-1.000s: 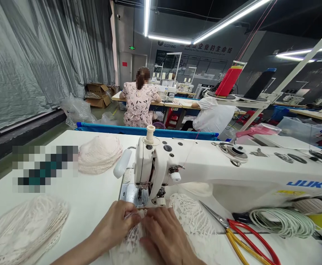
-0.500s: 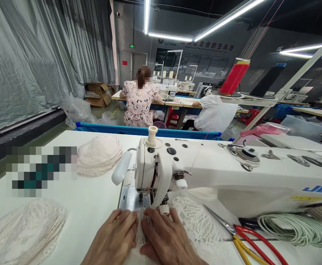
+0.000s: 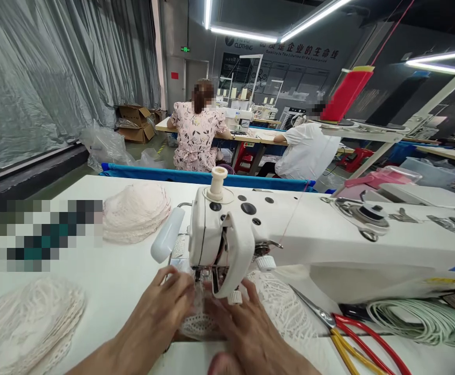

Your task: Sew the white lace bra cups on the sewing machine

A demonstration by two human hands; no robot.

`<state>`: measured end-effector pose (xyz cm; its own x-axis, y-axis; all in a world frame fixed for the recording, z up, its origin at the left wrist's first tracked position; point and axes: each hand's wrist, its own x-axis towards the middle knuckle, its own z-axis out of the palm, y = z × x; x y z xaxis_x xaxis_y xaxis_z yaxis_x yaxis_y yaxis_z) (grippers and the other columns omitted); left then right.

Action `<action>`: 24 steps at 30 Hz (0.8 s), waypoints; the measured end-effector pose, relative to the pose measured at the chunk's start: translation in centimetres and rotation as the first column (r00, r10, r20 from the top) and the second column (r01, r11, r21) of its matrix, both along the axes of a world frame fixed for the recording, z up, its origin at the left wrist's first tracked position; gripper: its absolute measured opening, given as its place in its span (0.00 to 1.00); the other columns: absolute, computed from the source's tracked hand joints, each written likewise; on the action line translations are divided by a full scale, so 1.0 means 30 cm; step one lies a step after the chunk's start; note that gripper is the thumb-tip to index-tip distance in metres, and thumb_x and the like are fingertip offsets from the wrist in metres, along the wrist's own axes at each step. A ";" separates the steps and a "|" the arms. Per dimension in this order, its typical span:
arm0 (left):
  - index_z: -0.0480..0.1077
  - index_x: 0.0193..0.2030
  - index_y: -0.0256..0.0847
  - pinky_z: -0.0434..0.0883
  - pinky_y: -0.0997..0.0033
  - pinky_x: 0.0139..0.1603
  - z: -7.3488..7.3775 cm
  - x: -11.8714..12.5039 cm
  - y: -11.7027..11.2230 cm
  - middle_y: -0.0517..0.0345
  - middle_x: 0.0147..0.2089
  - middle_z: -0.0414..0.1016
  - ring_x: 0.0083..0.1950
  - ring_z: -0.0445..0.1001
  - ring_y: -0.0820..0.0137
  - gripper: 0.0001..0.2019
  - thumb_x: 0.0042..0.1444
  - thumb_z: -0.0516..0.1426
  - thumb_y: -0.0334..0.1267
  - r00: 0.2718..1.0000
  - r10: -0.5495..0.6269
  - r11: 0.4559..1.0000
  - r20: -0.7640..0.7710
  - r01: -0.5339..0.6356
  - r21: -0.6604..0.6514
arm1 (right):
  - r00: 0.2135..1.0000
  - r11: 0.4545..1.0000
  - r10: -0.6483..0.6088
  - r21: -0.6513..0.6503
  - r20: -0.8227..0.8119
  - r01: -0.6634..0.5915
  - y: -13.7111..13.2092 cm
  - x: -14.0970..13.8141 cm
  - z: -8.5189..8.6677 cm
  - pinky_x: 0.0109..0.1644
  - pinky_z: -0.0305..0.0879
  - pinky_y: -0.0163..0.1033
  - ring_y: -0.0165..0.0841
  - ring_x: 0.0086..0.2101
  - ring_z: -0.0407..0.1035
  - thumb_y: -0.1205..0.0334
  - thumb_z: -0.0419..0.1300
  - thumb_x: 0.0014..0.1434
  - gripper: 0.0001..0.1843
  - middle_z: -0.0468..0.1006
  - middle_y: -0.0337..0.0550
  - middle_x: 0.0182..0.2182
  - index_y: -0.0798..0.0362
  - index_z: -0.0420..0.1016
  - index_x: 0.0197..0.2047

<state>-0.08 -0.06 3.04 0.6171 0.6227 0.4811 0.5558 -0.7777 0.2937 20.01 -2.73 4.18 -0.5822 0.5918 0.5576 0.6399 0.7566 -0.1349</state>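
Note:
My left hand (image 3: 161, 312) and my right hand (image 3: 247, 325) lie side by side on a piece of white lace (image 3: 200, 320), fingers pressed flat on it, just below the needle of a white sewing machine (image 3: 290, 245). More lace (image 3: 286, 307) spreads to the right under the machine's arm. The fingertips of both hands reach up to the presser foot, which the machine head partly hides.
Stacks of lace pieces lie at the near left (image 3: 28, 325) and at the back left (image 3: 136, 211) of the white table (image 3: 106, 271). Red-handled scissors (image 3: 352, 338) and a coil of pale cord (image 3: 418, 320) sit to the right. Two people sit at tables beyond.
Both hands have slid forward with the lace, up to the needle. The view has come closer to the machine head.

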 end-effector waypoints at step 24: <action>0.72 0.38 0.36 0.65 0.61 0.49 -0.060 -0.014 -0.079 0.55 0.36 0.76 0.39 0.72 0.70 0.15 0.64 0.46 0.24 0.997 0.017 0.942 -0.072 0.009 0.337 | 0.995 0.992 0.087 0.096 -0.044 -0.083 -0.027 -0.026 -0.019 0.45 0.57 0.43 0.33 0.32 0.71 0.72 0.40 0.69 0.20 0.78 0.47 0.31 0.60 0.71 0.34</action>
<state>-0.51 -2.43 1.24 0.6560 0.4347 0.6171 0.5691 -0.8219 -0.0260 19.22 -3.55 3.62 -0.5995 0.4848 0.6369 0.5674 0.8186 -0.0891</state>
